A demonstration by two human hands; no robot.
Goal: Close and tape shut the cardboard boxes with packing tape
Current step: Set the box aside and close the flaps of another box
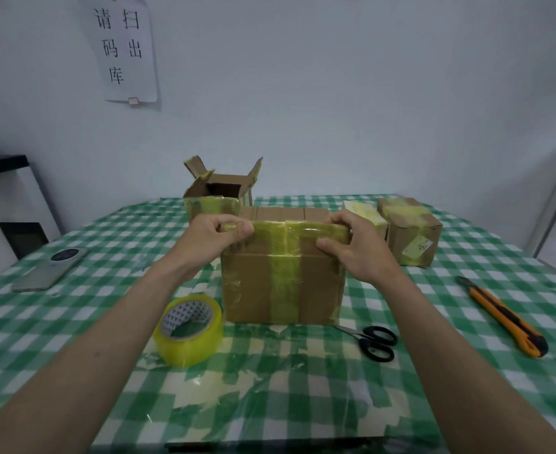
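Cardboard box (283,283) — your left hand (209,240) and right hand (352,247) pinch its taped top flap; tape roll (188,329) just beside it.

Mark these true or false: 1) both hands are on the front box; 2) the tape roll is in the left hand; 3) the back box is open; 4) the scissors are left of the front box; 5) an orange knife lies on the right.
1) True: the left hand and right hand grip the front box at its top flap.
2) False: the tape roll rests on the table.
3) True: the back box has raised flaps.
4) False: the scissors lie at its right.
5) True: the knife.
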